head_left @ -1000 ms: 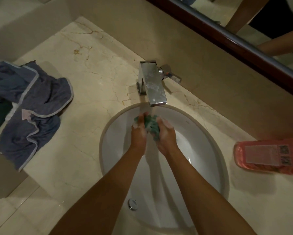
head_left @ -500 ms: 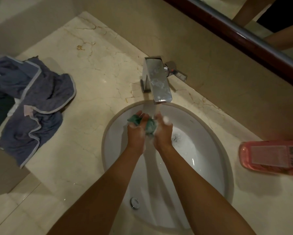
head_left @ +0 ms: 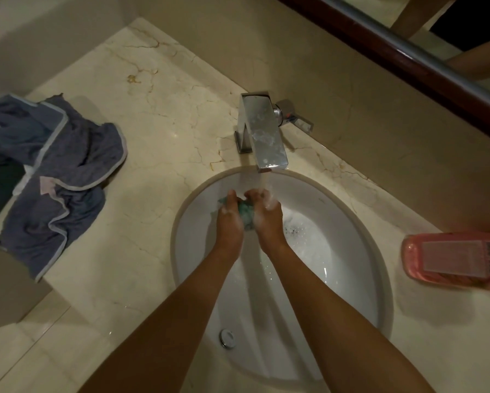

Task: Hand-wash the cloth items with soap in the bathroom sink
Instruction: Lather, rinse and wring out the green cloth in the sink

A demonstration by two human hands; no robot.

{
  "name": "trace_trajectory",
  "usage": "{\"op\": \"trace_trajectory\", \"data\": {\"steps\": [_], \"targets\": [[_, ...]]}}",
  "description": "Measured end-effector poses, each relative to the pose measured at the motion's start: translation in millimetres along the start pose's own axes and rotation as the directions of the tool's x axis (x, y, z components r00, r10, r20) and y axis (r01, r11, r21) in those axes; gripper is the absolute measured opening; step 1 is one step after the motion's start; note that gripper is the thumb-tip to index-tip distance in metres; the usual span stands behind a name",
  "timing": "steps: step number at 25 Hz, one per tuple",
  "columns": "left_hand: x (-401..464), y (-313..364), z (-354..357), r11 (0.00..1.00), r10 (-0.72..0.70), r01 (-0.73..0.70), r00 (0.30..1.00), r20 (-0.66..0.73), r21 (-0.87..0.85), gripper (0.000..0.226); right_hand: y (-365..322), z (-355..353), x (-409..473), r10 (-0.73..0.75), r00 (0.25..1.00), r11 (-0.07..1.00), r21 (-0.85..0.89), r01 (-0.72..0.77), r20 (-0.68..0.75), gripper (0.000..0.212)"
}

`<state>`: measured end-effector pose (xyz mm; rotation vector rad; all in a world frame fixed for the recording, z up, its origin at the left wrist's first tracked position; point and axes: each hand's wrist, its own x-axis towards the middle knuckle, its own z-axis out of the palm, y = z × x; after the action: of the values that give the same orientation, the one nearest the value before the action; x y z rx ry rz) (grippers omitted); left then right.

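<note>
A round chrome overflow button is seen nearest, on the near wall of the oval white ceramic sink. Further in, a small wadded green cloth is gripped between both hands over the basin: the left hand and the right hand are curled round it, close together, with white suds on the knuckles. Compared with half a second ago, less of the cloth is left showing between the hands. Foam lies in the basin just right of the hands. Water is run from the square chrome tap onto the right hand's fingers. On the beige marble worktop, a crumpled blue-grey garment with pale trim lies at left, and a pink plastic bottle lies at right.
</note>
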<state>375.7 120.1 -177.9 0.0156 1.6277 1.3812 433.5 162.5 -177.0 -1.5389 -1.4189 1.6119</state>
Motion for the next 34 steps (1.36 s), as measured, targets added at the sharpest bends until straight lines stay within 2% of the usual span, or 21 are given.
{"op": "trace_trajectory", "data": {"steps": [2, 4, 6, 8, 10, 12, 14, 16, 18, 21, 23, 25, 29, 31, 34], "targets": [[1, 2, 5, 0.994, 0.072, -0.069, 0.997, -0.024, 0.083, 0.045, 4, 0, 0, -0.029, 0.999, 0.999, -0.034, 0.028, -0.026, 0.016], [6, 2, 8, 0.955, 0.191, -0.185, 0.981, -0.006, 0.23, 0.039, 8, -1, -1, 0.0, 0.999, 1.0, 0.016, 0.001, -0.049, 0.018], [10, 3, 10, 0.896, 0.294, -0.294, 0.954, 0.051, 0.333, 0.029, 11, -3, -2, 0.025, 0.997, 0.994, 0.103, -0.018, -0.075, 0.026], [14, -1, 12, 0.834, 0.361, -0.381, 0.924, 0.129, 0.399, 0.03, 12, -4, -1, 0.059, 0.993, 0.982, 0.186, -0.039, -0.101, 0.029], [14, -5, 15, 0.826, 0.359, -0.389, 0.921, 0.151, 0.408, 0.028, 9, -4, -2, 0.192, 0.971, 0.955, 0.254, -0.151, -0.144, 0.034], [9, -6, 19, 0.84, 0.34, -0.351, 0.935, 0.102, 0.413, 0.03, 4, -6, -7, 0.377, 0.916, 0.858, 0.425, -0.289, -0.139, 0.039], [7, -4, 22, 0.886, 0.309, -0.3, 0.951, 0.033, 0.354, 0.03, 2, -11, -12, 0.451, 0.892, 0.725, 0.599, -0.341, -0.039, 0.037], [4, -1, 23, 0.929, 0.281, -0.286, 0.958, 0.053, 0.234, 0.022, -2, -16, -20, 0.406, 0.913, 0.74, 0.57, -0.358, 0.046, 0.029], [1, 0, 23, 0.949, 0.234, -0.256, 0.963, 0.135, 0.185, 0.018, -3, -21, -27, 0.375, 0.918, 0.773, 0.504, -0.386, 0.129, 0.033], [6, -3, 25, 0.915, 0.159, -0.244, 0.95, 0.268, 0.321, 0.025, -4, -29, -30, 0.327, 0.925, 0.746, 0.548, -0.379, 0.193, 0.034], [9, -1, 25, 0.929, 0.122, -0.194, 0.964, 0.236, 0.316, 0.028, -4, -33, -29, 0.293, 0.939, 0.768, 0.541, -0.343, 0.179, 0.032], [8, 1, 25, 0.984, 0.078, -0.11, 0.973, 0.216, 0.142, 0.025, -5, -32, -26, 0.317, 0.934, 0.765, 0.538, -0.354, 0.164, 0.025], [-2, 2, 24, 0.993, 0.033, -0.003, 0.967, 0.254, -0.118, 0.026, -14, -20, -18, 0.329, 0.943, 0.81, 0.498, -0.308, 0.046, 0.016], [0, 4, 21, 0.984, 0.038, 0.003, 0.972, 0.23, -0.177, 0.03, -21, -11, -14, 0.312, 0.95, 0.806, 0.525, -0.274, 0.017, 0.017], [2, 10, 13, 0.988, 0.039, -0.007, 0.979, 0.202, -0.157, 0.035, -29, -2, -7, 0.281, 0.959, 0.864, 0.444, -0.236, -0.038, 0.014]]}}
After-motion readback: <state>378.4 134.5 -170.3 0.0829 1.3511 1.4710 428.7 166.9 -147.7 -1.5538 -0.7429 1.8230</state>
